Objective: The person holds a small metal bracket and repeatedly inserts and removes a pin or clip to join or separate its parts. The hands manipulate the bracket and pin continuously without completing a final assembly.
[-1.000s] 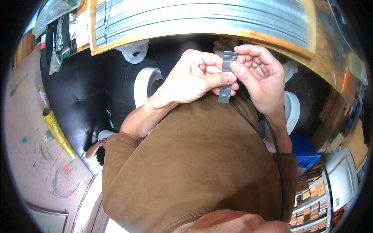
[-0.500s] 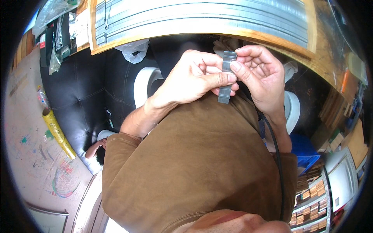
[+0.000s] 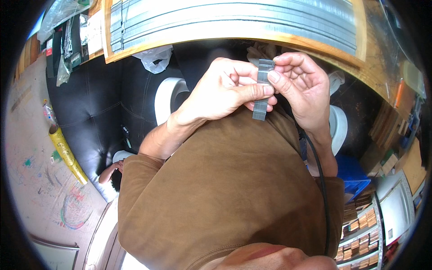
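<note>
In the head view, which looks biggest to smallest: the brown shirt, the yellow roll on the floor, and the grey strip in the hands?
1. brown shirt, though nearness to the camera inflates it
2. yellow roll
3. grey strip, pinched between left hand and right hand

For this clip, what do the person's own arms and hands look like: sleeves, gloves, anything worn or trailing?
Both hands are bare: no gloves, rings or watch show on the left hand or the right hand. The brown sleeves are pushed up past the elbows, leaving the forearms uncovered. A thin black cable runs down alongside the right forearm.
</note>
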Demonstrator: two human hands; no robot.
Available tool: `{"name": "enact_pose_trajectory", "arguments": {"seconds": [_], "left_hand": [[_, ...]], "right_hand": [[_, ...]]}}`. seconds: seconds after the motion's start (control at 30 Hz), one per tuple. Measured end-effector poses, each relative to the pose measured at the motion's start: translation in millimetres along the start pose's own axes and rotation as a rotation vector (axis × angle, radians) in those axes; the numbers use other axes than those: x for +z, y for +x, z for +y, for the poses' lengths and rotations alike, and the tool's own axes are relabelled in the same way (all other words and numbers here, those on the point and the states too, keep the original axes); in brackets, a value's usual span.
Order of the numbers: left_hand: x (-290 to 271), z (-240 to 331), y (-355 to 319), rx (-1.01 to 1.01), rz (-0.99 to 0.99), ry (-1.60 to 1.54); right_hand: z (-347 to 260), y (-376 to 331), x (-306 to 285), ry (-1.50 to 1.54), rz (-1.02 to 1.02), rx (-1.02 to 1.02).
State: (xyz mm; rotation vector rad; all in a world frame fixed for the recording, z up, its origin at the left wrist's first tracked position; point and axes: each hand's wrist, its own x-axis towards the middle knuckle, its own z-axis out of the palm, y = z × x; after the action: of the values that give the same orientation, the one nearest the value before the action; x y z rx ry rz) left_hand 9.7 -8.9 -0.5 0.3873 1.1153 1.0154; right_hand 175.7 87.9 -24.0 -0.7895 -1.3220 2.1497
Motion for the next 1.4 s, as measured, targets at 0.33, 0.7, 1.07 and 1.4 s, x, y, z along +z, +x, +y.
{"name": "enact_pose_trajectory", "arguments": {"seconds": [0.33,0.7,1.07,1.4], "left_hand": [[2,-2,0,-0.026,0.0,-0.021],[2,-5,0,0.01,-0.016,0.035],[4,-4,2,-0.016,-0.006,-0.006],[3,0,0,-0.047,0.014,-0.034]], "right_hand": [[-8,-1,-4,-0.019,-0.008,0.126],[-8,0,-6,-0.093,-0.045,0.098],[-15,-4,-6,-0.087,0.034,0.149],[-115,-24,-130,0.339,0.385,-0.279]]}}
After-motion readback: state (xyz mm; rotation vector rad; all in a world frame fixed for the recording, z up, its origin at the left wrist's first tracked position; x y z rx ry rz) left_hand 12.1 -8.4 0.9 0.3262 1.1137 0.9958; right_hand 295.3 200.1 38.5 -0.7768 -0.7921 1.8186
